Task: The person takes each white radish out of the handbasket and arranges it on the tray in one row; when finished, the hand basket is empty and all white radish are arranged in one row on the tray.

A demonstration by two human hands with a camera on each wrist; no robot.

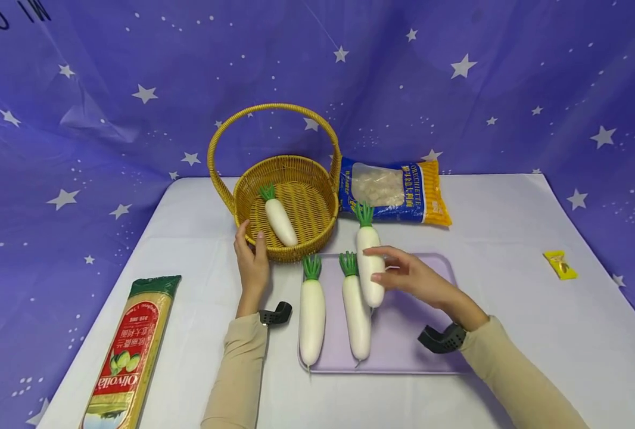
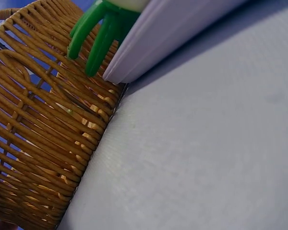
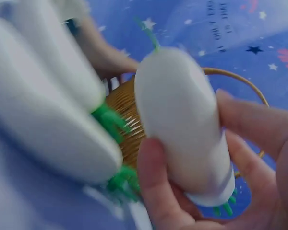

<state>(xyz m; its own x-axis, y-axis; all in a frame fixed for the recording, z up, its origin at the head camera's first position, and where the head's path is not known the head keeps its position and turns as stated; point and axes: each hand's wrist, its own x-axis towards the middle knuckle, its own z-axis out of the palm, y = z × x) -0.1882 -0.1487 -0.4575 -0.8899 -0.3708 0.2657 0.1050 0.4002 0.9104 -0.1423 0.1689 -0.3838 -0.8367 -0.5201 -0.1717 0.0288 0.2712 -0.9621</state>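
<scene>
A white-covered table point(image 1: 510, 226)
On it there are a wicker basket point(image 1: 309, 208), a lilac tray point(image 1: 395, 345), an orecchiette bag point(image 1: 392, 193), at left an Olivoilà spaghetti pack point(image 1: 128, 351), at right a yellow packet point(image 1: 560, 264).

Under soft light, white radishes point(image 3: 48, 105) blur in the right wrist view.

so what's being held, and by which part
A white radish, gripped around the middle of its body by the right hand; the left hand rests against the basket.
</scene>
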